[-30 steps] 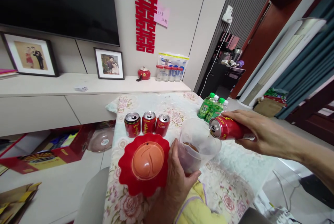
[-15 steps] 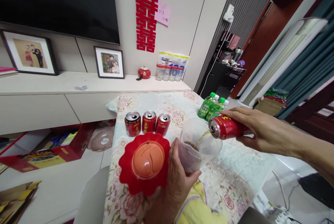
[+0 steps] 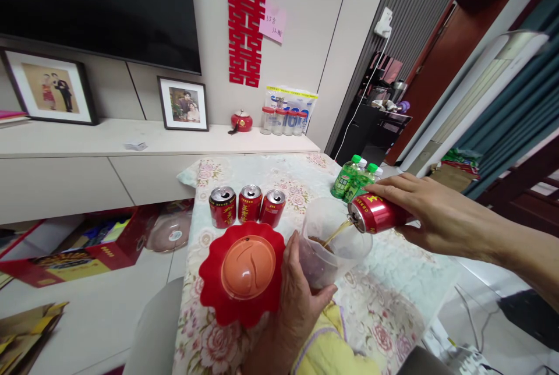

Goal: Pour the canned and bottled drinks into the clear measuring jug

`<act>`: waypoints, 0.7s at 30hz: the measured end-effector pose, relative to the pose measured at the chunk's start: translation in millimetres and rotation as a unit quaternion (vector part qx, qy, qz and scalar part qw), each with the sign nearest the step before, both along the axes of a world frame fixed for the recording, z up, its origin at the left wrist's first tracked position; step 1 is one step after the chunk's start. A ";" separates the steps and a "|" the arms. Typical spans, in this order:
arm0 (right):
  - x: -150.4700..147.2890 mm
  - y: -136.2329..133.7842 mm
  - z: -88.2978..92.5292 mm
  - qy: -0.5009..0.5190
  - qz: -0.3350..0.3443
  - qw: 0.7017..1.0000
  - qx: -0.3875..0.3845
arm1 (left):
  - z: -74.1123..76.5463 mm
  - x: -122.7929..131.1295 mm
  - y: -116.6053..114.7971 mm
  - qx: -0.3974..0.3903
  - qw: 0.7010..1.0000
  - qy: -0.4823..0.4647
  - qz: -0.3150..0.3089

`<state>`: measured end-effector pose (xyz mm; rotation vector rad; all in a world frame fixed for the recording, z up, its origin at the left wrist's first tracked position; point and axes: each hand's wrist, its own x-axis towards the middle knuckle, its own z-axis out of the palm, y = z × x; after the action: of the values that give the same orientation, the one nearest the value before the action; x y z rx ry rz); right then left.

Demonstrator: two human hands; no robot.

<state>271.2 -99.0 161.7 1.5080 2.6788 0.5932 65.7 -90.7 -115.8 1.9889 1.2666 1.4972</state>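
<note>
My left hand [image 3: 296, 293] grips a clear plastic cup [image 3: 332, 241] held over the flowered tablecloth [image 3: 384, 311]; brown drink lies in its bottom. My right hand [image 3: 430, 218] holds a red can [image 3: 375, 213] tipped on its side, mouth over the cup's rim, and a thin brown stream runs from it into the cup. A red scalloped dish with an orange dome [image 3: 242, 273] sits just left of my left hand.
Three opened red cans [image 3: 247, 205] stand in a row further back on the table. Green bottles [image 3: 354, 179] stand at the table's right edge. Behind are a low white cabinet [image 3: 109, 159] with framed photos and jars, and a red box [image 3: 82, 253] on the floor.
The can has tipped further and risen slightly; a second ago no stream showed, now drink pours into the cup. My left hand and the cup have stayed put.
</note>
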 end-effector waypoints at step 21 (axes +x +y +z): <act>-15.8 1.1 2.4 -0.109 0.036 0.990 0.080 | -2.3 2.5 -0.5 -0.021 0.998 -0.044 -0.029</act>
<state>255.3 -97.9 164.1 1.2942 2.5797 0.9394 68.1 -91.2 -118.1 1.8942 1.1848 1.5017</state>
